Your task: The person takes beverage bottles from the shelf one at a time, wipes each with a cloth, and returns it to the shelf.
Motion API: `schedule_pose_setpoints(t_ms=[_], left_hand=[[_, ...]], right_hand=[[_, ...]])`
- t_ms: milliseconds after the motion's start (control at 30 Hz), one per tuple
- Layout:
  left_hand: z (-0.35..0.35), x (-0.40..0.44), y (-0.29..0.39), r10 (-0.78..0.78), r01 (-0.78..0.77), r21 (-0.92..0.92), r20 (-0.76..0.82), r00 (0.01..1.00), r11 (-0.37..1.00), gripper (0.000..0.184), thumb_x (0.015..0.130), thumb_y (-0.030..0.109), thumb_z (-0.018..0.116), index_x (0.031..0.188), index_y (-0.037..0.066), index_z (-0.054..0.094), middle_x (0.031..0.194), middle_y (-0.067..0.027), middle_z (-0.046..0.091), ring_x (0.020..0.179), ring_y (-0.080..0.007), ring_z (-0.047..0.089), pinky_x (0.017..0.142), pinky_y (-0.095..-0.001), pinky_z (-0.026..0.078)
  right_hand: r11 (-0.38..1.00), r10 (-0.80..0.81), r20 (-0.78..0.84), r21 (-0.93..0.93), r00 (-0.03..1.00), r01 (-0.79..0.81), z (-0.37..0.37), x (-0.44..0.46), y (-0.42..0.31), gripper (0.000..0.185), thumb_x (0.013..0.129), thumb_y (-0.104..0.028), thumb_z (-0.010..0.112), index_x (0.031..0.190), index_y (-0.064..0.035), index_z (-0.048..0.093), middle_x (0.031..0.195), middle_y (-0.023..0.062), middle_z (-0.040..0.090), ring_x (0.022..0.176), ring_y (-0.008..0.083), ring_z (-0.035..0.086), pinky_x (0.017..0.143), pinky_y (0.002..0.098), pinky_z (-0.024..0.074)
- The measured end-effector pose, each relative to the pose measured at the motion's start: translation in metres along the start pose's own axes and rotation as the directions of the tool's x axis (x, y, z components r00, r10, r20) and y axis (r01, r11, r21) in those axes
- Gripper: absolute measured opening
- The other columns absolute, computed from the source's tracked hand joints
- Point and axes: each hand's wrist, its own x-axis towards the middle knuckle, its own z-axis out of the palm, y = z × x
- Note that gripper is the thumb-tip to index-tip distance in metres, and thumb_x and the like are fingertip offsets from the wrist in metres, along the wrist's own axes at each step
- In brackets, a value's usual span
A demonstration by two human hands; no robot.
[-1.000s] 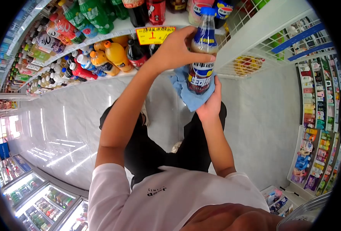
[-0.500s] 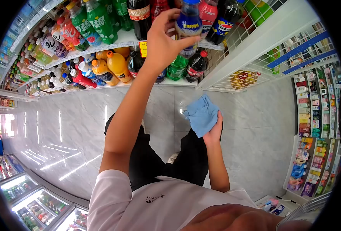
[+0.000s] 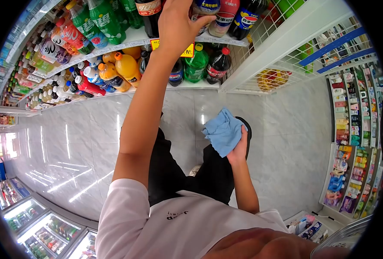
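My left hand reaches up to the upper shelf, closed around a soda bottle with a blue label. Its thumb crosses the front of the bottle; the other fingers are partly hidden, and the bottle's top is cut off by the frame. The bottle stands in line between a dark cola bottle and a pink-labelled bottle. Lower down, my right hand grips a crumpled light blue cloth above the floor, in front of my legs.
Sprite bottles and Pepsi fill the upper shelf. Below are orange drinks, a green bottle and a Coke. A white wire-grid side panel bounds the right. Glass-topped coolers stand lower left.
My left hand has moved up and inward with the soda bottle, from in front of the shelf edge to the row on the upper shelf. My right hand still holds the cloth, almost unmoved.
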Motion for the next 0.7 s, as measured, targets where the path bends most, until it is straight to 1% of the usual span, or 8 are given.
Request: schedule_pose_setpoints(t_ms=[67, 167, 200, 300, 400, 500, 600, 700], left_hand=[[0.002, 0.000, -0.001, -0.002, 0.003, 0.046, -0.002, 1.000, 0.999, 0.071, 0.067, 0.017, 0.087, 0.130, 0.001, 0.058, 0.118, -0.0177, 0.065, 0.109, -0.0365, 0.058, 0.095, -0.0422, 0.047], [0.000, 0.000, 0.000, 0.054, -0.056, 0.063, 0.031, 0.998, 0.996, 0.066, 0.070, 0.015, 0.085, 0.127, 0.000, 0.056, 0.122, -0.0163, 0.060, 0.108, -0.0352, 0.059, 0.092, -0.0399, 0.050], [0.001, -0.001, 0.001, 0.076, -0.078, 0.065, 0.039, 0.996, 0.995, 0.065, 0.070, 0.015, 0.085, 0.126, 0.000, 0.056, 0.123, -0.0159, 0.058, 0.108, -0.0348, 0.059, 0.091, -0.0393, 0.050], [0.000, -0.002, 0.002, 0.029, -0.040, 0.101, 0.105, 0.994, 0.994, 0.063, 0.071, 0.014, 0.084, 0.125, -0.001, 0.055, 0.125, -0.0145, 0.053, 0.106, -0.0344, 0.059, 0.086, -0.0389, 0.052], [-0.002, 0.001, 0.007, -0.145, 0.142, 0.031, 0.189, 0.971, 0.989, 0.063, 0.071, 0.014, 0.084, 0.125, -0.002, 0.055, 0.125, -0.0148, 0.052, 0.104, -0.0355, 0.059, 0.084, -0.0405, 0.052], [0.003, 0.000, 0.001, -0.104, 0.094, 0.092, 0.117, 0.988, 0.991, 0.064, 0.072, 0.015, 0.084, 0.125, -0.003, 0.054, 0.126, -0.0154, 0.052, 0.103, -0.0361, 0.060, 0.083, -0.0410, 0.052], [0.008, -0.001, -0.005, -0.022, 0.016, 0.147, 0.040, 0.999, 0.989, 0.064, 0.072, 0.015, 0.084, 0.125, -0.003, 0.054, 0.126, -0.0161, 0.051, 0.102, -0.0366, 0.060, 0.082, -0.0414, 0.052], [0.012, 0.000, -0.005, -0.020, 0.017, 0.157, 0.016, 1.000, 0.988, 0.063, 0.072, 0.016, 0.084, 0.125, -0.002, 0.055, 0.125, -0.0166, 0.052, 0.103, -0.0372, 0.060, 0.083, -0.0417, 0.052]], right_hand=[[1.000, -0.013, -0.016, -0.001, 1.000, 0.013, 0.002, -0.003, 0.000, 0.054, 0.106, -0.042, 0.033, 0.145, -0.0056, 0.045, 0.146, 0.0094, 0.050, 0.134, 0.0266, 0.048, 0.114, 0.0404, 0.0357], [1.000, -0.010, 0.001, 0.002, 1.000, 0.010, 0.000, -0.008, -0.001, 0.054, 0.106, -0.042, 0.034, 0.143, -0.0057, 0.046, 0.144, 0.0093, 0.052, 0.133, 0.0266, 0.049, 0.113, 0.0406, 0.0367], [1.000, -0.009, -0.018, 0.001, 1.000, 0.010, -0.004, -0.011, 0.002, 0.053, 0.106, -0.042, 0.034, 0.142, -0.0057, 0.047, 0.144, 0.0092, 0.052, 0.133, 0.0265, 0.049, 0.113, 0.0406, 0.0370], [1.000, -0.002, -0.034, -0.011, 0.999, 0.002, -0.010, -0.009, 0.005, 0.053, 0.105, -0.043, 0.034, 0.141, -0.0057, 0.047, 0.143, 0.0092, 0.053, 0.132, 0.0265, 0.050, 0.112, 0.0407, 0.0376], [1.000, 0.012, -0.024, 0.001, 1.000, -0.012, -0.008, -0.010, 0.009, 0.054, 0.105, -0.044, 0.035, 0.141, -0.0055, 0.047, 0.142, 0.0096, 0.053, 0.131, 0.0267, 0.050, 0.112, 0.0407, 0.0378], [1.000, 0.021, -0.012, 0.018, 1.000, -0.021, -0.011, -0.008, 0.013, 0.054, 0.105, -0.044, 0.035, 0.141, -0.0052, 0.046, 0.142, 0.0105, 0.053, 0.130, 0.0269, 0.051, 0.112, 0.0409, 0.0380], [1.000, 0.021, -0.013, 0.002, 1.000, -0.021, -0.008, -0.007, 0.014, 0.055, 0.105, -0.045, 0.036, 0.141, -0.0049, 0.046, 0.142, 0.0113, 0.053, 0.130, 0.0272, 0.051, 0.112, 0.0410, 0.0384], [1.000, 0.019, -0.009, -0.010, 1.000, -0.019, -0.006, -0.005, 0.014, 0.055, 0.105, -0.045, 0.036, 0.142, -0.0045, 0.045, 0.142, 0.0118, 0.053, 0.130, 0.0274, 0.051, 0.112, 0.0410, 0.0385]])
